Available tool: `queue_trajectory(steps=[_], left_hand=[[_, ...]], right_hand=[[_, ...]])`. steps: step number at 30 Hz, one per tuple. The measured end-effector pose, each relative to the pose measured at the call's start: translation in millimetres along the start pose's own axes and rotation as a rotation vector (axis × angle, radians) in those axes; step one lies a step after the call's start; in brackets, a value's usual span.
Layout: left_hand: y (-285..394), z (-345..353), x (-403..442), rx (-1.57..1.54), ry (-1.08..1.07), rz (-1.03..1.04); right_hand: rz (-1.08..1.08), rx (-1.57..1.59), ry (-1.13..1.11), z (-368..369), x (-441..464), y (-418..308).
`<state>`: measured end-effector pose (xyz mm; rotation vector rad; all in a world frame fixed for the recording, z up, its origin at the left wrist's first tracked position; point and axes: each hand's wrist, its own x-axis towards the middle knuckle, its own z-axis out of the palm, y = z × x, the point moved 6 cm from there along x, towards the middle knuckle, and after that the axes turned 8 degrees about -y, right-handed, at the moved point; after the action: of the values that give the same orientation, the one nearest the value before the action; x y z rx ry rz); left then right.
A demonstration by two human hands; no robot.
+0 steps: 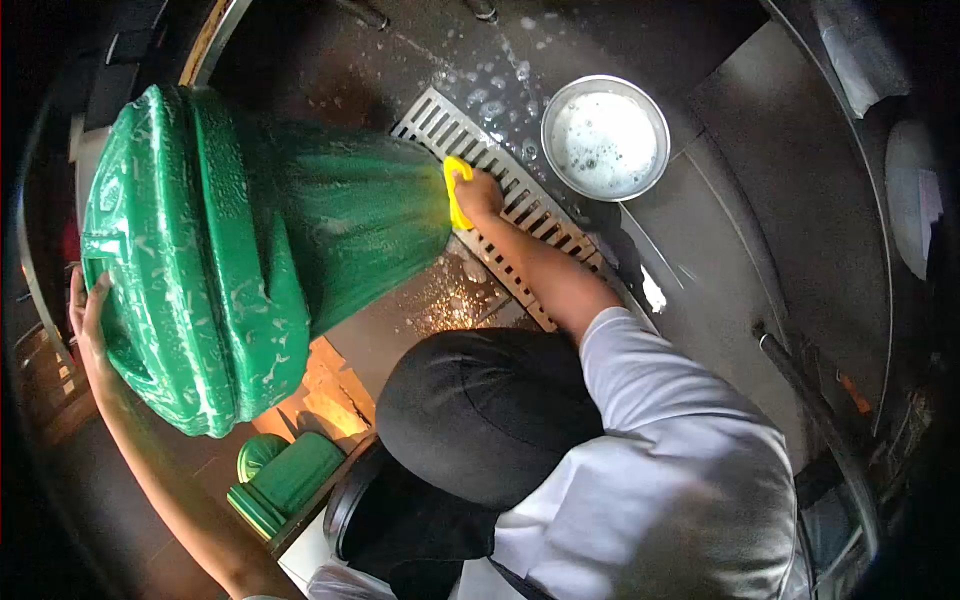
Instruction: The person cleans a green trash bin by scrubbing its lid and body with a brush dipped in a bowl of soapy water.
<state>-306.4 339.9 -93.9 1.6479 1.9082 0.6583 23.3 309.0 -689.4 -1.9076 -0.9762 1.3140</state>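
Observation:
A large green trash bin (365, 215) lies tilted on its side at the left, its domed lid (190, 260) streaked with suds. My left hand (88, 318) grips the lid near its recessed opening, with some fingers out of sight. At the bin's narrow base, my right hand (479, 196) is closed on a yellow sponge (456, 190) and presses it against the green wall. Beneath that arm runs a slotted drain grate (525, 190). Beyond it stands a round metal bowl (660, 150) of foamy water.
Wet, sudsy dark floor (490, 60) surrounds the grate. A smaller green object (295, 480) rests at lower left, near a flattened piece of cardboard (340, 385). A dark hose or pipe (815, 410) runs along the right. A black cap (480, 415) fills the lower middle.

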Motion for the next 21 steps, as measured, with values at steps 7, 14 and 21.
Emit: queue_trajectory(steps=[7, 14, 21], left_hand=[[-8.0, -1.4, 0.3, -0.014, -0.017, -0.020], [-20.5, -19.3, 3.4, -0.020, 0.002, -0.025], [19.8, 17.3, -5.4, 0.081, -0.009, 0.056]], right_hand=[[-0.566, 0.619, -0.211, -53.6, -150.0, -170.9], [-0.159, 0.502, -0.102, 12.8, -51.6, -50.5], [0.071, 0.055, -0.072, 15.4, -5.8, -25.9]])
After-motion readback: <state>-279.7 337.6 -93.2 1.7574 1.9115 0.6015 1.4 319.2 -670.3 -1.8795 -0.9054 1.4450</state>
